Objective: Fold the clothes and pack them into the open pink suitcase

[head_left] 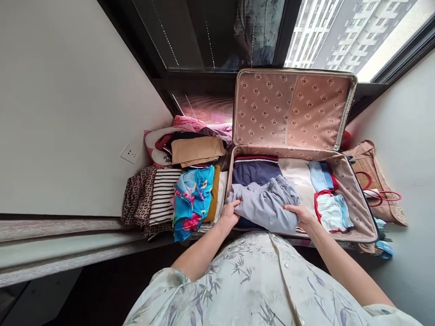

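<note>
A wrinkled, folded grey garment (265,207) covers the suitcase's (354,201) near-left part.

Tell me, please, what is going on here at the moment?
A person holds a grey garment by its two sides, left hand at one end and right hand at the other, over the near left part of an open suitcase. Inside the suitcase lie a navy garment, partly covered from view, and a beige cloth to its right. Left of the suitcase are more clothes, including a striped garment and a blue floral garment.
</note>
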A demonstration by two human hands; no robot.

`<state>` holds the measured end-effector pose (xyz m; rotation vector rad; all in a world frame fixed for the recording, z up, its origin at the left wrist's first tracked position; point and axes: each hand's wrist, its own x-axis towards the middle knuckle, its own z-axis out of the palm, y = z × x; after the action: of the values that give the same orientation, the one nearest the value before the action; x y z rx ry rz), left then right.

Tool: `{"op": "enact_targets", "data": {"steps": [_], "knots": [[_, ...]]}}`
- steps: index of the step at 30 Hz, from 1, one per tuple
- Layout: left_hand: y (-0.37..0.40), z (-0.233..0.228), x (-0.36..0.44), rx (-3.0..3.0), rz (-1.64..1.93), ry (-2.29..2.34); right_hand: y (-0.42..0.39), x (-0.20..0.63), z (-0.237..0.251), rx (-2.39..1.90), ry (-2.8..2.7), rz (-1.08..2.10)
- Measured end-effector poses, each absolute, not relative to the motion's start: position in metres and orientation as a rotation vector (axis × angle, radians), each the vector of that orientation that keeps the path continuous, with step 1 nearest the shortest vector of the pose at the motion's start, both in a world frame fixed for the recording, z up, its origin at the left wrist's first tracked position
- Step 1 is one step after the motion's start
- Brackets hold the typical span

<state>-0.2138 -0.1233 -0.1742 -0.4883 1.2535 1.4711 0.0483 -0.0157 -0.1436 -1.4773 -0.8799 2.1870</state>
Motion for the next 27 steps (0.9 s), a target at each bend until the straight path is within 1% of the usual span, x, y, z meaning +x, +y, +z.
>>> {"op": "enact_targets", "data": {"steps": [2,3,5,8,11,12,14,15,16,19,21,24,27], "knots": [[-0.136,-0.169,-0.217,-0.174,1.522,1.376,-0.004,0.050,-0.152,-1.411,-0.985,2.174],[-0.146,-0.168,-0.220,0.016,1.475,1.495,0.002,0.050,-0.158,-1.414,-1.074,2.157],[-0.167,-0.168,-0.227,0.396,1.203,1.794,0.010,0.049,-0.178,-1.511,-1.425,2.048],[-0.195,-0.169,-0.232,0.973,0.737,2.054,0.009,0.050,-0.210,-1.733,-1.923,1.703],[-0.202,-0.170,-0.228,1.469,0.565,2.096,-0.004,0.053,-0.230,-1.805,-2.174,1.313],[-0.198,-0.170,-0.224,1.585,0.518,2.099,-0.008,0.053,-0.233,-1.772,-2.315,1.127],[-0.181,-0.176,-0.218,1.746,0.377,2.069,-0.015,0.049,-0.234,-1.576,-2.643,0.745],[-0.169,-0.181,-0.215,1.803,0.280,2.038,-0.018,0.045,-0.235,-1.435,-2.792,0.611],[-0.156,-0.187,-0.213,1.843,0.161,2.003,-0.020,0.040,-0.237,-1.298,-2.915,0.548],[-0.112,-0.215,-0.214,1.822,-0.225,1.886,-0.027,0.024,-0.255,-1.048,-3.198,0.539],[-0.088,-0.236,-0.217,1.686,-0.370,1.813,-0.033,0.017,-0.273,-1.055,-3.311,0.561],[-0.071,-0.259,-0.217,1.506,-0.405,1.788,-0.041,0.012,-0.296,-1.128,-3.368,0.513],[-0.074,-0.262,-0.214,1.535,-0.406,1.785,-0.042,0.012,-0.302,-1.141,-3.352,0.495]]}}
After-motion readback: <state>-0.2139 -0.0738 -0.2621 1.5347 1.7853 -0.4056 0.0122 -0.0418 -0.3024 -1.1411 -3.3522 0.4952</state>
